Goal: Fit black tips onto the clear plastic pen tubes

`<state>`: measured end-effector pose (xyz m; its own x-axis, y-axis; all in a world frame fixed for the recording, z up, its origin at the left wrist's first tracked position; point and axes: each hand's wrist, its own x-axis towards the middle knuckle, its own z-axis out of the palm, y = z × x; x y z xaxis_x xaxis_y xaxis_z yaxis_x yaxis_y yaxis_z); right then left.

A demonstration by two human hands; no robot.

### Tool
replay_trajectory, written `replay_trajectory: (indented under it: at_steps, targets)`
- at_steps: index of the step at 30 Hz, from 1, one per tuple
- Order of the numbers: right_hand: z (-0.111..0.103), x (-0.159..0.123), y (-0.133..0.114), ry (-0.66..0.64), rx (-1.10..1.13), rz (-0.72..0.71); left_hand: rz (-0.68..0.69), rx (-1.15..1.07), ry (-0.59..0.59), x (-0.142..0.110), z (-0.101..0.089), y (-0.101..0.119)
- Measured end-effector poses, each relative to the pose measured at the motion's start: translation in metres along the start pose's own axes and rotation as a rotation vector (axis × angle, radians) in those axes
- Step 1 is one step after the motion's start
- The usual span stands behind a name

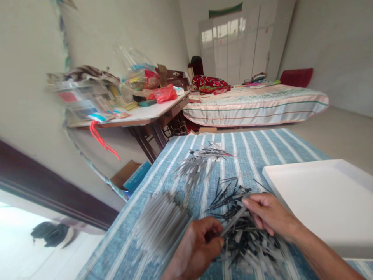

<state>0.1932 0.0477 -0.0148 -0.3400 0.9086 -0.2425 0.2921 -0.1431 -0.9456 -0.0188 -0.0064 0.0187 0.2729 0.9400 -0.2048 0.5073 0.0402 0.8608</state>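
Note:
A thin grey strip [234, 220] slants between my two hands, over a loose pile. My left hand [201, 243] is closed on its lower end, thumb against fingers. At the upper end, the thumb and fingers of my right hand [269, 214] pinch it. Below lies a jumbled pile of black and grey slivers [244, 237], partly covered by my hands. To the left, many grey strips lie side by side in a neat stack [163, 223], slightly blurred. Farther back, a looser bunch of grey strips [195, 167] is fanned out.
A blue-and-white striped cloth [250, 149] covers the work surface. A shallow white tray [323, 198] sits at the right. Beyond are a side table [140, 116] loaded with bags and boxes, and a bed [256, 105]. Dark shoes [52, 233] lie on the floor at lower left.

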Motion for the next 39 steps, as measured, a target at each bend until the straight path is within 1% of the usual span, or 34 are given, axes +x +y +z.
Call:
replay_trajectory:
  at_steps: [4,7,9,13,17,19,22,23,27,29,32,34,37,39]
  targets:
    - [0.002,0.001,0.001,-0.026,0.188,0.038,-0.018,-0.051,0.029,0.004,0.003,0.001]
    - [0.0,0.001,0.0,-0.046,0.311,0.011,0.014,-0.056,-0.02,0.007,0.005,0.001]
    - [-0.002,0.0,0.001,-0.086,0.347,-0.019,0.017,-0.115,-0.062,0.008,0.006,-0.001]
    - [-0.008,-0.002,0.003,-0.181,0.331,-0.086,-0.04,-0.267,-0.062,0.007,0.007,-0.009]
    - [-0.01,-0.002,0.005,-0.191,0.275,-0.113,-0.088,-0.349,-0.05,0.007,0.006,-0.018]
    - [-0.008,-0.002,0.007,-0.169,0.217,-0.087,-0.081,-0.332,-0.035,0.007,0.005,-0.02]
    - [-0.005,-0.002,0.007,-0.119,0.148,-0.071,-0.053,-0.299,-0.049,0.006,0.003,-0.021]
    - [-0.005,-0.002,0.006,-0.124,0.139,-0.079,-0.049,-0.292,-0.055,0.006,0.003,-0.021]
    - [-0.005,-0.003,0.002,-0.21,0.18,-0.106,-0.069,-0.273,-0.048,0.007,0.002,-0.021]
    - [-0.005,-0.002,0.003,-0.204,0.18,-0.086,-0.084,-0.273,-0.033,0.008,0.003,-0.023]
    - [-0.004,0.0,0.005,-0.153,0.118,-0.036,-0.083,-0.278,-0.027,0.009,0.003,-0.025]
    - [-0.005,-0.001,0.004,-0.142,0.122,-0.049,-0.077,-0.276,-0.033,0.009,0.003,-0.025]
    - [-0.006,-0.002,0.003,-0.192,0.203,-0.086,-0.078,-0.259,-0.032,0.009,0.002,-0.024]
    - [-0.006,-0.002,0.003,-0.204,0.222,-0.072,-0.082,-0.25,-0.028,0.01,0.002,-0.023]
